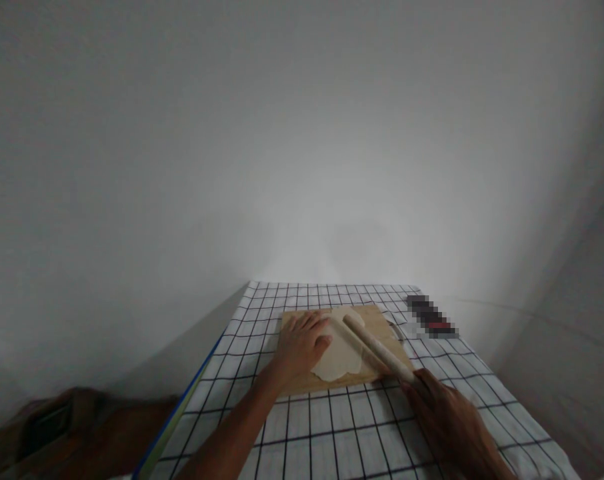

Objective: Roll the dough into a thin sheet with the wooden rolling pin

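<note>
A thin, flat sheet of dough (338, 353) with an uneven edge lies on a wooden board (302, 385). My left hand (302, 343) rests over the dough's left part, fingers stretched out and pointing away from me. Gripped by its near end, a wooden rolling pin (377, 348) slants from my right hand (439, 407) across the right side of the dough. Its far end reaches near the dough's far edge. The fingers of my right hand are wrapped round the pin, partly hidden by the back of the hand.
The board sits on a table covered with a white checked cloth (292, 433). A dark pixelated object (432, 317) lies at the right edge. Behind the table rises a pale wall (302, 167). Brown items (67, 420) stand low on the left, beyond the table's edge.
</note>
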### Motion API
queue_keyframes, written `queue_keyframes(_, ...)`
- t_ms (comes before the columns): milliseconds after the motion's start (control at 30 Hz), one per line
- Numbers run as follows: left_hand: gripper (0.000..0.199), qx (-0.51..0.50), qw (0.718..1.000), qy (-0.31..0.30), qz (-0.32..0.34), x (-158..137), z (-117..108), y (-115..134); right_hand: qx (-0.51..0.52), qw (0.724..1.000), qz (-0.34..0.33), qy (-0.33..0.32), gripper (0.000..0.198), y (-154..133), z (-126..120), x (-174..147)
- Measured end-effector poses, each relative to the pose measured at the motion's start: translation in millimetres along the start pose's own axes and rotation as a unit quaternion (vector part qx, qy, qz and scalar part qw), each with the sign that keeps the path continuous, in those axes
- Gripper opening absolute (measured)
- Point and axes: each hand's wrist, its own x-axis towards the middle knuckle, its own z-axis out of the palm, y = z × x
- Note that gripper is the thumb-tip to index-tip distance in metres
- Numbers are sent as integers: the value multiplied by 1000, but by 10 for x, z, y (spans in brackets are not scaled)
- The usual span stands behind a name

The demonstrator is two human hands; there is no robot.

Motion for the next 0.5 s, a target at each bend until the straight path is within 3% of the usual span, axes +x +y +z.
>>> queue_keyframes(100, 48, -8, 1000, 2, 0, -5, -11, 8, -33, 999, -17, 1, 19, -10, -12, 9)
queue_keyframes(300, 46, -16, 1000, 9, 5, -6, -15, 5, -42, 998, 28, -22, 20, -22, -32, 8)
queue_keyframes(500, 46, -19, 1000, 11, 9, -7, -18, -5, 7, 1000, -14, -14, 24, 64, 31, -34)
